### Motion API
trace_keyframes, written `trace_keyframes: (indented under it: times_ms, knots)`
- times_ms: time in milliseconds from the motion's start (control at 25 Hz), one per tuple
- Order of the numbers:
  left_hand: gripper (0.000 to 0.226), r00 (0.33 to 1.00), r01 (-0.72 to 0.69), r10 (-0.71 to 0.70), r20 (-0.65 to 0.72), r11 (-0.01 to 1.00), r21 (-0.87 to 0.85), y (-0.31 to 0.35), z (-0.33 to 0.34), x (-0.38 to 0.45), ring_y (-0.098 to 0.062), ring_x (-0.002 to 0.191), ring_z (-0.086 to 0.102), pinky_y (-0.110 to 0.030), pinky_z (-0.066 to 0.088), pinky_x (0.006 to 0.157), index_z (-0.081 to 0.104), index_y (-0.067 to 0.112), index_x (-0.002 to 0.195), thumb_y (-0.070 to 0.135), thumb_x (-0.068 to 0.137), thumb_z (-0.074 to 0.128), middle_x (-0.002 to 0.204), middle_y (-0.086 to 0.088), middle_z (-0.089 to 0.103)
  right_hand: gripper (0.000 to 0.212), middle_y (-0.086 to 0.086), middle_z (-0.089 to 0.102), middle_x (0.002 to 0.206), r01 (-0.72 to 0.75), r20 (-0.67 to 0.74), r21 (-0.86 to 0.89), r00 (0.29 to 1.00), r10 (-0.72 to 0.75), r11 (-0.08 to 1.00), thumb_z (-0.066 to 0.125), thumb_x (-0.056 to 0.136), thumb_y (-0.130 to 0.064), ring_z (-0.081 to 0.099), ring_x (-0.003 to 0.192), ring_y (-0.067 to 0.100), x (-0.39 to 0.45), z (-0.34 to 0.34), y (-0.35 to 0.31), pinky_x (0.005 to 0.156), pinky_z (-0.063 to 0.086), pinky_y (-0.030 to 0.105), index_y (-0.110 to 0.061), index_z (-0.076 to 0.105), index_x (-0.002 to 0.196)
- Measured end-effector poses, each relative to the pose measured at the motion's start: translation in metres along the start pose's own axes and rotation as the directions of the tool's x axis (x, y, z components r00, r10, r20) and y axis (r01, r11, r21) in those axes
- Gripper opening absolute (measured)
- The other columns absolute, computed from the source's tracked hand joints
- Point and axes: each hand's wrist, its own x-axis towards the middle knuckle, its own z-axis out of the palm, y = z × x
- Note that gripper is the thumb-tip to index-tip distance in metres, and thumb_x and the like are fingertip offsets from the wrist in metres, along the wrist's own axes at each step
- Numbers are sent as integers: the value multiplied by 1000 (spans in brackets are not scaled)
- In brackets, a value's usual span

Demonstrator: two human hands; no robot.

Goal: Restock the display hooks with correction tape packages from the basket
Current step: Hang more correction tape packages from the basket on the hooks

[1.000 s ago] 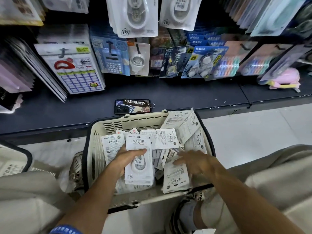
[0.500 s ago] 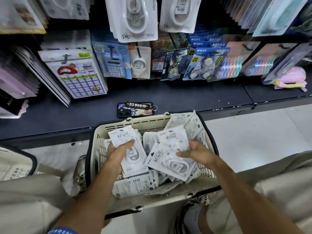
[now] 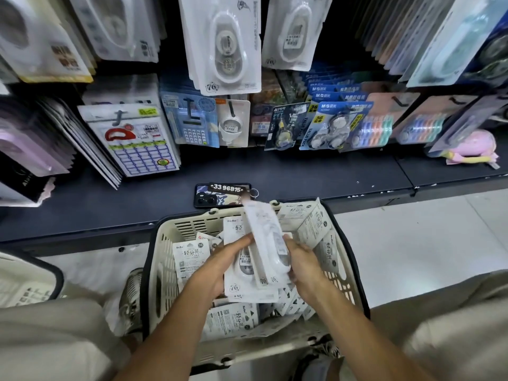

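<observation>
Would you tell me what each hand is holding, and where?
The left hand grips a stack of correction tape packages by its left edge; the right hand holds one tilted package by its lower right edge.

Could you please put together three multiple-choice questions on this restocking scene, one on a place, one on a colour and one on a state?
1. Where does the phone lie?
A. in the basket
B. on the dark shelf, just beyond the basket
C. on the floor

2. What colour is the basket?
A. cream with a black rim
B. red
C. blue

3. What is the left hand doing?
A. hanging idle
B. pressing on the shelf
C. holding a stack of packages

Answers:
1 B, it rests on the dark shelf behind the basket's far rim.
2 A, the slotted walls are cream and the rim black.
3 C, its fingers grip the stack of packages while the right hand brings another package against it.
</observation>
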Motion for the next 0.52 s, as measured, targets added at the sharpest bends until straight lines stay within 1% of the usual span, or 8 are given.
trace_keyframes:
  times_ms: [80,120,160,240,320,360,440,520]
  knots:
    - [67,992,-83,84,-94,996,11,7,5,1,-38,89,77,-51,63,74,63,14,121,32,65,93,97,-14,80,50,0,77,106,49,80,18,996,-51,999,63,91,-58,72,96,22,-9,-1,-9,86,56,42,-24,64,127]
    - [72,985,-122,121,-125,993,4,9,6,0,-38,91,76,-53,62,79,62,14,125,29,62,94,100,-14,79,58,1,76,114,62,147,51,987,-69,997,75,84,-53,72,104,24,-16,-2,-14,95,54,49,-24,60,132]
    - [75,983,-147,146,-116,989,-4,13,6,-3,-38,95,76,-57,61,84,63,12,127,27,61,95,103,-15,79,65,2,75,116,66,191,102,978,-84,993,83,78,-42,72,106,25,-21,-2,-19,95,54,51,-22,57,134]
    - [79,990,-144,144,-5,989,-27,24,9,-14,-40,97,75,-58,59,88,69,9,124,24,52,99,107,-20,77,65,9,76,114,78,175,249,977,-124,965,87,74,-26,74,102,29,-31,-2,-29,85,59,48,-13,58,132]
    - [91,977,-163,165,132,986,-24,40,17,-30,-40,98,75,-51,62,82,72,7,121,22,37,104,109,-22,76,57,17,76,106,138,78,342,982,-174,930,84,76,-24,75,95,34,-45,-4,-51,75,61,44,-3,62,124]
    - [94,966,-199,202,163,979,-37,51,23,-40,-41,98,75,-49,62,77,71,6,120,20,33,105,109,-22,76,50,19,77,102,170,49,366,978,-202,915,82,78,-25,76,90,35,-53,-7,-66,69,62,42,-1,66,118]
    - [93,939,-294,298,172,955,-50,78,35,-64,-42,97,75,-49,62,76,69,5,121,14,36,104,109,-22,76,33,19,77,101,270,19,391,953,-301,880,79,82,-25,76,87,35,-71,-13,-102,63,62,40,-5,72,108]
    - [82,901,-395,399,172,917,-56,113,43,-92,-43,96,75,-52,61,80,69,6,122,4,46,98,110,-23,76,27,13,78,102,481,-49,323,869,-493,815,77,84,-30,77,82,29,-93,-21,-141,59,59,35,-16,73,107]
